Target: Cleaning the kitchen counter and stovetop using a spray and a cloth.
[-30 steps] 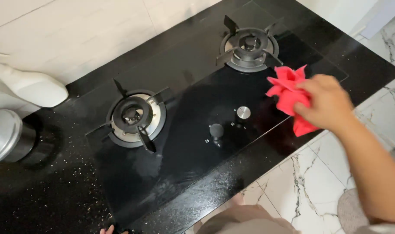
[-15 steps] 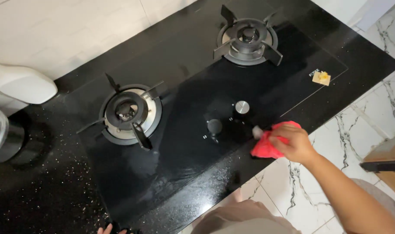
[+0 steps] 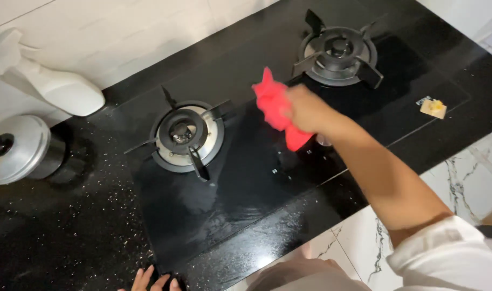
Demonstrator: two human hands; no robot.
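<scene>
The right hand (image 3: 309,110) is clenched around a red cloth (image 3: 278,110), its fingers wrapped over the bunched middle so that one end of the cloth sticks up past the fingers toward the upper left and the other end hangs out below them. The cloth sits against the black glass hob (image 3: 240,183), in the stretch between the two burners: the left burner (image 3: 184,134) lies well to the left of the fingers, the right burner (image 3: 340,51) just above and to the right of them. A control knob (image 3: 324,141) is half hidden right under the wrist. Far right of the fingers, a small yellow sticker (image 3: 433,108) lies on the glass.

The left hand (image 3: 151,280) shows only as fingertips at the bottom edge, resting on the front rim of the black speckled desk (image 3: 52,231); whether those fingers grip anything cannot be told. Well left of both hands stand a white spray bottle (image 3: 52,86) and a steel pot with a lid (image 3: 19,148)
</scene>
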